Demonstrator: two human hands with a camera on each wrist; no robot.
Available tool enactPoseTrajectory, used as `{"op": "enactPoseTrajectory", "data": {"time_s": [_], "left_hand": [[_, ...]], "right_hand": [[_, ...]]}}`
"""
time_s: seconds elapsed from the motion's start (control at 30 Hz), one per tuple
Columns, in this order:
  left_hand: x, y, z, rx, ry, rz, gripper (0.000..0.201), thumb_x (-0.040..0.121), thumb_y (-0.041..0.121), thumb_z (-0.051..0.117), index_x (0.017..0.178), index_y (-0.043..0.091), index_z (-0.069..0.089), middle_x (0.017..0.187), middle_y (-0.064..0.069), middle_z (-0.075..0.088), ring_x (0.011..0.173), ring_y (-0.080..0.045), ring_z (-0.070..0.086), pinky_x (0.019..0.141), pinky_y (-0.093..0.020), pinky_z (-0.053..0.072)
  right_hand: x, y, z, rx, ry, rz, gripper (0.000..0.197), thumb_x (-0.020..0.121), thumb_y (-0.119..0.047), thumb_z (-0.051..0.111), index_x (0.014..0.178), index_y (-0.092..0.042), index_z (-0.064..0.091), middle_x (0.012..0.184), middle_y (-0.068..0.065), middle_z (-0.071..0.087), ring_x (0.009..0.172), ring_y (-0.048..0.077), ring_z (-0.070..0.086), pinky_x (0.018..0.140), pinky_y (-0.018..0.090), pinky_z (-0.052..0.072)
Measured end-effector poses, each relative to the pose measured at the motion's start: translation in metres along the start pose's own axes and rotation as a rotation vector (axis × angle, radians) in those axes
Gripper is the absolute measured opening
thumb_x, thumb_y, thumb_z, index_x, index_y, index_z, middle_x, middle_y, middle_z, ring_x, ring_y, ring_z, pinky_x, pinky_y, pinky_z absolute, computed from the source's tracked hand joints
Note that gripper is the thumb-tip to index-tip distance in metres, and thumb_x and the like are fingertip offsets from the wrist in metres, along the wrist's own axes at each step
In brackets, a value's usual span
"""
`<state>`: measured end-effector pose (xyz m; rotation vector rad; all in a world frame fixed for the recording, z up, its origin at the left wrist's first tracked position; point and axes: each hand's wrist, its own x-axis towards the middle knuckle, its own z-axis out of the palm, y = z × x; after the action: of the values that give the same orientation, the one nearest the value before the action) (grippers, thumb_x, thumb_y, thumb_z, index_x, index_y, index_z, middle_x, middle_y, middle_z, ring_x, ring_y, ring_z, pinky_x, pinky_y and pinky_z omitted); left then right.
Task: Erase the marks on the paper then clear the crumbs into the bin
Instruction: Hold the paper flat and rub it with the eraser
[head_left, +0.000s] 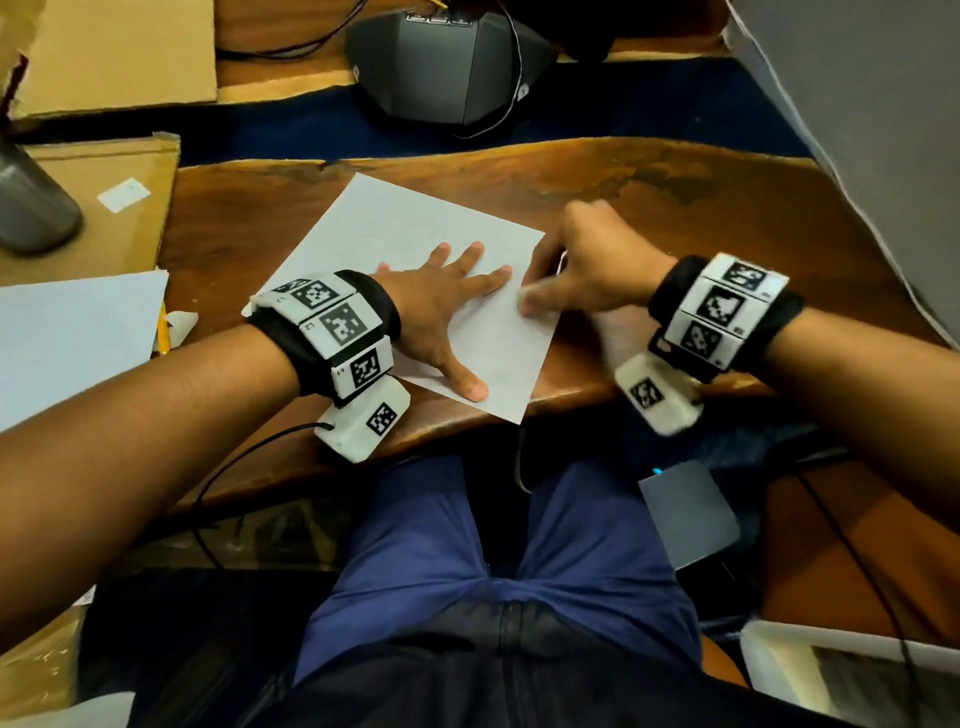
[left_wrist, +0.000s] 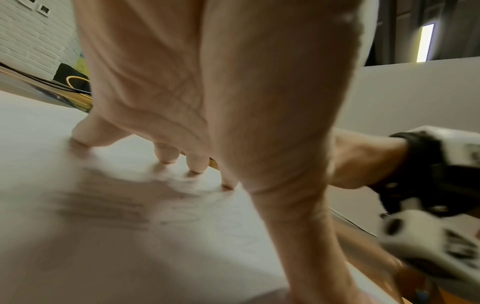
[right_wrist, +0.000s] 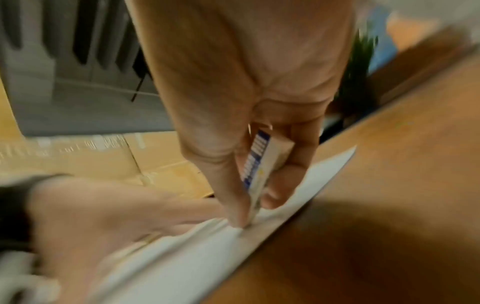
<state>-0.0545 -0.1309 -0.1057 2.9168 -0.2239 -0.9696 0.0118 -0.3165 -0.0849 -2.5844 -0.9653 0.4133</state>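
Observation:
A white sheet of paper (head_left: 405, 234) lies at an angle on the brown wooden table (head_left: 675, 208). My left hand (head_left: 447, 306) lies flat on it with fingers spread, pressing it down. Faint pencil scribbles (left_wrist: 218, 218) show on the paper (left_wrist: 52, 257) beneath that hand (left_wrist: 207, 102). My right hand (head_left: 587, 265) pinches a white eraser with a blue-striped sleeve (right_wrist: 255, 164) between thumb and fingers. The eraser's tip touches the paper (right_wrist: 182, 267) near its right edge, just beside my left fingertips. The right hand (right_wrist: 246, 102) is motion-blurred.
A dark grey device (head_left: 447, 67) with cables stands at the table's far side. Cardboard (head_left: 104, 52), a grey metal cylinder (head_left: 31, 202) and another white sheet (head_left: 72, 332) with a yellow pencil (head_left: 163, 332) sit to the left. A grey panel (head_left: 857, 130) rises at right.

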Motion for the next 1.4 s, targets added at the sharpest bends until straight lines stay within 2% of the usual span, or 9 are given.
{"op": "enactPoseTrajectory", "data": {"time_s": [0.2, 0.33, 0.47, 0.6, 0.7, 0.87, 1.0, 1.27, 1.4], "left_hand": [[0.001, -0.003, 0.001, 0.009, 0.004, 0.001, 0.142, 0.048, 0.08, 0.075, 0.148, 0.048, -0.02, 0.158, 0.011, -0.031, 0.148, -0.024, -0.023, 0.11, -0.074, 0.009], [0.002, -0.003, 0.002, 0.015, 0.005, -0.002, 0.142, 0.047, 0.081, 0.074, 0.148, 0.049, -0.021, 0.158, 0.011, -0.032, 0.148, -0.023, -0.023, 0.11, -0.074, 0.009], [0.001, -0.002, 0.0, 0.003, -0.003, -0.004, 0.142, 0.048, 0.079, 0.076, 0.148, 0.048, -0.02, 0.157, 0.012, -0.032, 0.148, -0.023, -0.024, 0.11, -0.073, 0.008], [-0.001, -0.001, 0.0, 0.005, 0.001, -0.003, 0.14, 0.051, 0.077, 0.076, 0.149, 0.048, -0.02, 0.158, 0.011, -0.031, 0.148, -0.023, -0.024, 0.111, -0.073, 0.007], [-0.002, 0.0, 0.0, -0.006, -0.002, -0.004, 0.142, 0.048, 0.078, 0.076, 0.148, 0.048, -0.02, 0.158, 0.012, -0.031, 0.148, -0.023, -0.024, 0.111, -0.073, 0.007], [-0.003, 0.003, -0.002, 0.013, -0.001, -0.004, 0.14, 0.053, 0.076, 0.076, 0.15, 0.046, -0.02, 0.158, 0.01, -0.031, 0.148, -0.023, -0.023, 0.111, -0.073, 0.008], [-0.003, 0.001, -0.002, 0.02, -0.002, -0.005, 0.142, 0.05, 0.078, 0.076, 0.149, 0.046, -0.021, 0.158, 0.01, -0.032, 0.148, -0.024, -0.024, 0.11, -0.074, 0.007], [-0.003, 0.001, -0.001, 0.001, -0.009, 0.002, 0.14, 0.053, 0.076, 0.077, 0.15, 0.045, -0.019, 0.157, 0.011, -0.032, 0.147, -0.023, -0.025, 0.11, -0.073, 0.006], [-0.003, 0.002, -0.001, 0.016, 0.001, -0.001, 0.139, 0.053, 0.077, 0.075, 0.149, 0.046, -0.02, 0.158, 0.01, -0.031, 0.148, -0.023, -0.023, 0.11, -0.073, 0.006]], "right_hand": [[-0.011, -0.01, 0.011, -0.019, -0.096, -0.094, 0.01, 0.074, -0.028, 0.084, 0.075, -0.019, 0.08, 0.071, -0.006, 0.073, 0.064, 0.005, 0.061, 0.058, 0.017, 0.047], [-0.002, 0.006, 0.0, 0.01, 0.046, 0.015, 0.014, 0.075, -0.028, 0.084, 0.08, -0.016, 0.081, 0.075, -0.004, 0.074, 0.067, 0.007, 0.064, 0.052, 0.009, 0.041], [-0.014, -0.01, 0.015, -0.004, -0.124, -0.107, 0.013, 0.074, -0.029, 0.084, 0.075, -0.017, 0.079, 0.073, -0.007, 0.073, 0.067, 0.004, 0.06, 0.06, 0.009, 0.038], [-0.004, 0.004, 0.003, 0.028, 0.048, 0.009, 0.014, 0.075, -0.027, 0.085, 0.08, -0.016, 0.08, 0.078, -0.002, 0.074, 0.073, 0.012, 0.066, 0.058, 0.013, 0.044], [-0.022, -0.016, 0.02, -0.01, -0.116, -0.154, 0.013, 0.073, -0.028, 0.083, 0.073, -0.016, 0.078, 0.071, -0.006, 0.072, 0.064, 0.006, 0.06, 0.061, 0.005, 0.034], [-0.009, 0.003, 0.004, 0.021, 0.03, -0.029, 0.015, 0.076, -0.03, 0.084, 0.079, -0.016, 0.08, 0.075, -0.004, 0.072, 0.078, 0.016, 0.064, 0.064, 0.021, 0.041], [-0.027, -0.023, 0.024, -0.004, -0.121, -0.191, 0.012, 0.073, -0.026, 0.082, 0.071, -0.015, 0.077, 0.066, -0.007, 0.068, 0.065, 0.01, 0.057, 0.064, 0.021, 0.04], [-0.026, -0.031, 0.029, -0.004, -0.086, -0.167, 0.008, 0.071, -0.021, 0.081, 0.07, -0.015, 0.076, 0.066, -0.004, 0.068, 0.066, 0.009, 0.053, 0.063, 0.028, 0.043], [-0.001, -0.008, 0.005, 0.014, 0.042, -0.007, 0.015, 0.073, -0.027, 0.085, 0.079, -0.014, 0.081, 0.074, -0.002, 0.073, 0.072, 0.013, 0.065, 0.059, 0.018, 0.048]]}}
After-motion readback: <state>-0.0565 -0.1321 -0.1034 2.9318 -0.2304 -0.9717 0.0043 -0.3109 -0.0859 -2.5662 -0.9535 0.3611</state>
